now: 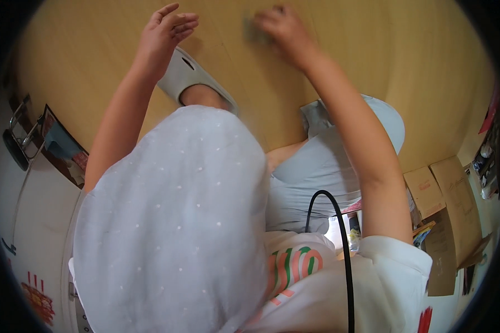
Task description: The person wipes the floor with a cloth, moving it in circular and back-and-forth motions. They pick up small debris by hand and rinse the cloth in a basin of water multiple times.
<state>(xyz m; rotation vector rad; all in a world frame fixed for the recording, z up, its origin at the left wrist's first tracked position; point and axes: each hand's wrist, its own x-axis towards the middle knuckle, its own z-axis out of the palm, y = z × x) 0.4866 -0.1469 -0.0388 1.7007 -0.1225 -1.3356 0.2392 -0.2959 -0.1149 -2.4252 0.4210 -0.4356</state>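
Note:
At the upper left my left hand (164,34) is raised above a wood-coloured floor (222,25), its fingers stretched out and a little apart, with nothing held. Just below it is a pale grey slipper (178,72) on my foot. My right hand (286,34) reaches forward at the top centre, smeared by motion, with its fingers bent. A small grey-green thing (255,29) shows at those fingertips, against the floor. It is too blurred to name, and its shadow lies close by.
My bent knee in grey dotted trousers (178,211) fills the lower left. A black cable (347,266) loops up in front of my shirt. Cardboard boxes (455,200) stand at the right. On the left are a white cabinet (44,205) and a metal-framed item (25,139).

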